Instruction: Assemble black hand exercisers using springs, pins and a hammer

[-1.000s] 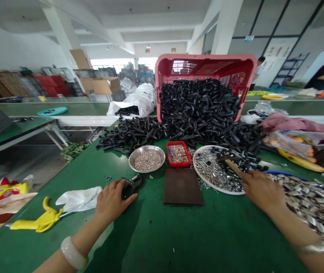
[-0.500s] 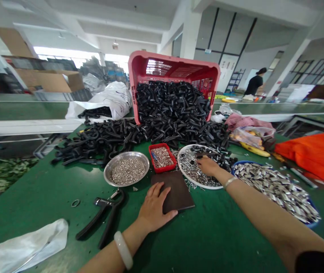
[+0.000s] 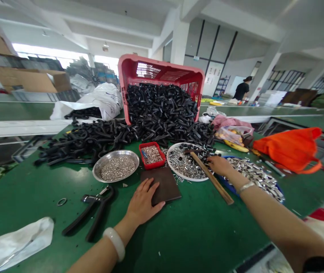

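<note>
My left hand [image 3: 144, 201] lies with spread fingers on the left edge of a dark flat plate [image 3: 163, 185]. My right hand [image 3: 218, 165] is over the right rim of a white round tray [image 3: 176, 168] of screws and black parts; its fingertips are too small to make out. A hammer with a wooden handle [image 3: 214, 182] rests across that tray, just left of my right hand. Behind the plate stand a red box [image 3: 154, 164] of small metal pieces and a steel bowl [image 3: 96, 172] of similar pieces. A black hand grip [image 3: 89, 212] with a spring lies left of my left hand.
A tilted pink crate [image 3: 123, 91] spills black handles [image 3: 93, 140] across the back of the green table [image 3: 179, 242]. Metal parts [image 3: 252, 176] fill a blue tray at right, near an orange bag [image 3: 289, 148]. A person [image 3: 241, 90] stands far behind.
The camera view has swung to the right. My right hand has moved from inside the white tray to its right edge, and the hammer's wooden handle now shows. My left hand has stayed on the plate.
</note>
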`<state>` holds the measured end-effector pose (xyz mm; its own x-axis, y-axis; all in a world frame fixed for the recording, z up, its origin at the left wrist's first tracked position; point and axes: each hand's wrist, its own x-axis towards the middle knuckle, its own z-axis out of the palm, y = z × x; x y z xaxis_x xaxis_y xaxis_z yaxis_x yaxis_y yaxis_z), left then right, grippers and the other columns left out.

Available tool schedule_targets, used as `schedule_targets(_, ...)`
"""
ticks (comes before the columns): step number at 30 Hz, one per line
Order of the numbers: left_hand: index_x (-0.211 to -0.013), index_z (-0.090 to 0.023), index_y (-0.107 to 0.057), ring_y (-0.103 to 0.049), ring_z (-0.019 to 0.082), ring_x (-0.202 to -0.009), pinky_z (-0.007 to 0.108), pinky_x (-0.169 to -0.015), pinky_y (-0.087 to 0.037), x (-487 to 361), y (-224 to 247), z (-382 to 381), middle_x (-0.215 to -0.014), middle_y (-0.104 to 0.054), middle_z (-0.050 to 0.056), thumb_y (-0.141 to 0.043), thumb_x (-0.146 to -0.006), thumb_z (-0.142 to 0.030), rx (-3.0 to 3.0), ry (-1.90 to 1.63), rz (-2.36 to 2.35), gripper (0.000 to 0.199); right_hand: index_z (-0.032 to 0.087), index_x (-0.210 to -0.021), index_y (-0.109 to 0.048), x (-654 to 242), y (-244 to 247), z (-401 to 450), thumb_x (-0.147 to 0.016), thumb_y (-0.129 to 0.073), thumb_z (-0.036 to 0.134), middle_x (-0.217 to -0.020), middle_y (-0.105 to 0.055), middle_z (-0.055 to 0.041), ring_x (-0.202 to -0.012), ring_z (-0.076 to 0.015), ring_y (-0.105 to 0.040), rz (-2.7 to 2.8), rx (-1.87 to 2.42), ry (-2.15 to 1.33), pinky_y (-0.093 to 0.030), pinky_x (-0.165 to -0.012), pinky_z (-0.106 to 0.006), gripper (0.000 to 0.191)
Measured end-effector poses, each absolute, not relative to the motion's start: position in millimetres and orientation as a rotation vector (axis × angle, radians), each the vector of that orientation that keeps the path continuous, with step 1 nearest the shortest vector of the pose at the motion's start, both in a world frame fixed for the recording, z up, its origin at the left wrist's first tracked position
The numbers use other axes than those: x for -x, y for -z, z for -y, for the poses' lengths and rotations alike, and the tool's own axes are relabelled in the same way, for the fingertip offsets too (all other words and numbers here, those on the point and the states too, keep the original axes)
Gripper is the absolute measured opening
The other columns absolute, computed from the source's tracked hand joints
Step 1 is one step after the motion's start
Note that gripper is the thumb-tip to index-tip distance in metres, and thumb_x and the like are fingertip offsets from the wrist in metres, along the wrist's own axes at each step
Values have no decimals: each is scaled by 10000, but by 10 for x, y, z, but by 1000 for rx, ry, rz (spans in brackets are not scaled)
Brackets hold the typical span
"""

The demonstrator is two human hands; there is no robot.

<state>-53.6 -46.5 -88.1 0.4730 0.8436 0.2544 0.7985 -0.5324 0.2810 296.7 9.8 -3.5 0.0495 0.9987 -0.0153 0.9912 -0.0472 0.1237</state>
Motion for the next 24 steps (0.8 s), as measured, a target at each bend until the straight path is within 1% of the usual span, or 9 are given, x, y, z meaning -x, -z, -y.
schedule_targets(4,-1271,-234,-415,-285,268,-1254,427,-1018,-287,528,905,468,-1357,-360,75,-415,-749,-600,-2615,-573,-1459,637,109,-1011,-635,-3427,-20,48,-782,-416,232,-1034,-621,-194,-908,-274,-593,-1868,-2285,-155,-438,-733,-360,340)
schedule_targets(6,-1270,-239,-417,-291,265,-1251,428,-1023,-279,523,920,464,-1355,-364,70,-419,-747,-601,-2626,-575,-1458,636,94,-969,-651,-3664,-27,164,-771,-447,265,-1023,-623,-202,-901,-275,-593,-1826,-2264,-120,-437,-729,-356,332)
schedule_targets(11,-1276,-240,-408,-301,259,-1245,421,-1030,-270,497,927,453,-1347,-372,65,-431,-742,-597,-2655,-517,-1491,643,179,-915,-669,-3956,92,428,-786,-445,330,-984,-659,-88,-871,-175,-599,-1935,-2135,69,-426,-741,-249,299)
schedule_targets(13,-1278,-230,-402,-306,256,-1242,420,-1029,-270,483,921,453,-1347,-369,72,-429,-746,-592,-2681,-496,-1489,645,172,-941,-656,-3943,170,437,-772,-457,354,-1012,-646,-104,-894,-200,-594,-1936,-2158,71,-431,-745,-277,318)
schedule_targets(15,-1277,-212,-403,-310,258,-1238,422,-1028,-269,469,920,460,-1345,-368,86,-429,-748,-589,-2706,-488,-1486,650,131,-967,-642,-3895,233,398,-749,-479,367,-1034,-625,-162,-920,-261,-585,-1889,-2221,40,-441,-737,-339,361)
schedule_targets(17,-1277,-196,-403,-306,261,-1238,423,-1029,-266,459,922,474,-1345,-366,96,-426,-752,-587,-2716,-487,-1498,656,105,-1045,-604,-3852,269,347,-741,-485,349,-1069,-598,-204,-953,-304,-570,-1855,-2281,7,-442,-734,-388,408)
schedule_targets(18,-1279,-189,-401,-300,263,-1241,422,-1030,-264,455,923,484,-1347,-364,99,-423,-754,-585,-2713,-483,-1508,658,111,-1102,-571,-3841,275,327,-739,-486,323,-1100,-583,-206,-975,-307,-561,-1862,-2295,-1,-440,-744,-397,428)
schedule_targets(21,-1278,-185,-402,-293,269,-1245,425,-1026,-263,426,900,508,-1348,-361,103,-422,-753,-588,-2683,-453,-1548,662,177,-1189,-506,-3854,267,290,-725,-492,237,-1175,-555,-154,-1029,-268,-541,-1961,-2257,24,-429,-791,-367,468)
schedule_targets(24,-1254,-211,-432,-345,267,-1209,429,-1006,-280,313,807,489,-1318,-401,94,-450,-732,-593,-2660,-427,-1560,647,198,-1041,-607,-3887,252,256,-707,-513,222,-1114,-601,-115,-993,-237,-563,-2037,-2195,82,-430,-792,-326,348)
